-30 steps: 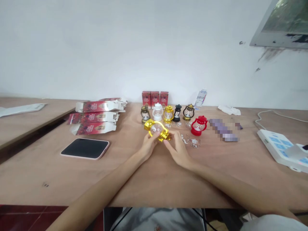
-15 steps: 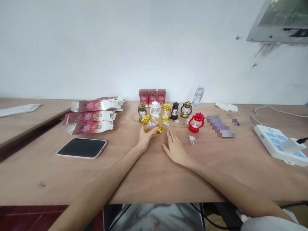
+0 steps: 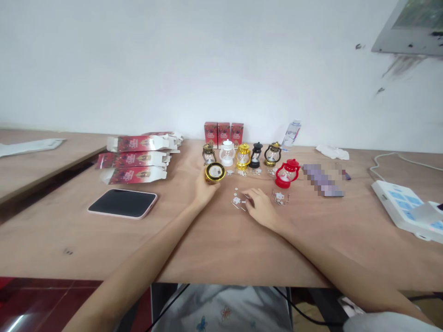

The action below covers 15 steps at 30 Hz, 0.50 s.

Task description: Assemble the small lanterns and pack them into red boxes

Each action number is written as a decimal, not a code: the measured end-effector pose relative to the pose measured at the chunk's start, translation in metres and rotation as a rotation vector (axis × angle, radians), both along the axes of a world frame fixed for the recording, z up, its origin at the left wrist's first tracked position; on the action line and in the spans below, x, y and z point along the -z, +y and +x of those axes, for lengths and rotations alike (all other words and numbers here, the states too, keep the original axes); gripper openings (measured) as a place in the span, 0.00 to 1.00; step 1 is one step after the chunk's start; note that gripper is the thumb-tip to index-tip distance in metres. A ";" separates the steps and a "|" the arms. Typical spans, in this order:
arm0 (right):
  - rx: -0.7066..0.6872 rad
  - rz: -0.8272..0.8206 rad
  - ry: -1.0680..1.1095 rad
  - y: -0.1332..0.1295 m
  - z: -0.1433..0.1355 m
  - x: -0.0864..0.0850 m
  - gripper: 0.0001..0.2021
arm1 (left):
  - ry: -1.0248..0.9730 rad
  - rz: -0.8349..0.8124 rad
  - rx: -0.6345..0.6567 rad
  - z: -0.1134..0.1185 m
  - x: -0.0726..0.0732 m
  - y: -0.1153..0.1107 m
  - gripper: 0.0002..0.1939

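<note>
My left hand (image 3: 205,190) is wrapped round a gold lantern (image 3: 215,172), whose round base faces me. Small white and metal parts (image 3: 236,200) lie on the wood right of it. Beside these parts my right hand (image 3: 262,208) is low over the table, fingers bent and somewhat apart, with nothing clearly held. A red lantern (image 3: 287,174) stands behind and to the right, with more small parts (image 3: 279,197) in front. Behind my hands is a row: a white lantern (image 3: 227,153), a gold one (image 3: 242,156), a black one (image 3: 255,155) and two bronze ones.
Flattened red boxes (image 3: 138,159) and a phone (image 3: 122,203) lie at the left. Three red boxes (image 3: 224,134) and a clear bottle (image 3: 292,133) stand near the wall. A tissue (image 3: 332,152) and a white power strip (image 3: 403,205) are at the right.
The gold lantern has been turned so its base faces me. Small parts now lie between my hands, and my right hand's fingers have bent beside them. The view has shifted slightly.
</note>
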State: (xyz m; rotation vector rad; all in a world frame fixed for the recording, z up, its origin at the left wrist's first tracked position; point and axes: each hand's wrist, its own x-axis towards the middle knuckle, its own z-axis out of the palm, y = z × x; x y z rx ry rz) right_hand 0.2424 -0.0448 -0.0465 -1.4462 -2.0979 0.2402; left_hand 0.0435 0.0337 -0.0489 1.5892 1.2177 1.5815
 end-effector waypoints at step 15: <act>-0.226 0.204 0.124 0.028 -0.003 0.004 0.13 | 0.395 0.190 0.038 0.004 -0.007 -0.014 0.19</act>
